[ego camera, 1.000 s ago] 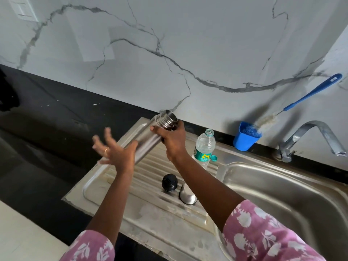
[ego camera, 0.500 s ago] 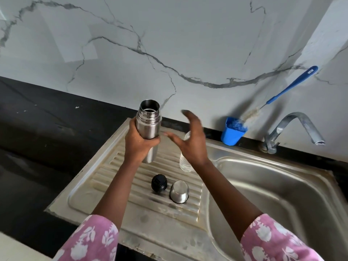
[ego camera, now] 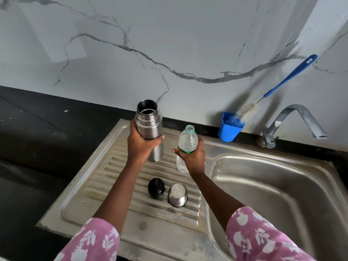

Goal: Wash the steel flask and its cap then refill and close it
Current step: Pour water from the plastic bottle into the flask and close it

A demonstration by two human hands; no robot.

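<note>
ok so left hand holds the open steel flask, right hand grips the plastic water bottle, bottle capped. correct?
No: the head view shows the plastic water bottle uncapped, mouth open. Otherwise right: left hand holds the open steel flask, right hand grips the bottle.

The black stopper [ego camera: 156,188] and steel cap [ego camera: 177,194] obstruct the drainboard [ego camera: 90,187]; the basin [ego camera: 273,194] lies open.

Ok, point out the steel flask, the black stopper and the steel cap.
steel flask [ego camera: 150,129]: head view, body just below the threads
black stopper [ego camera: 156,189]: head view, its rounded top
steel cap [ego camera: 177,194]: head view, its flat upturned end
</note>
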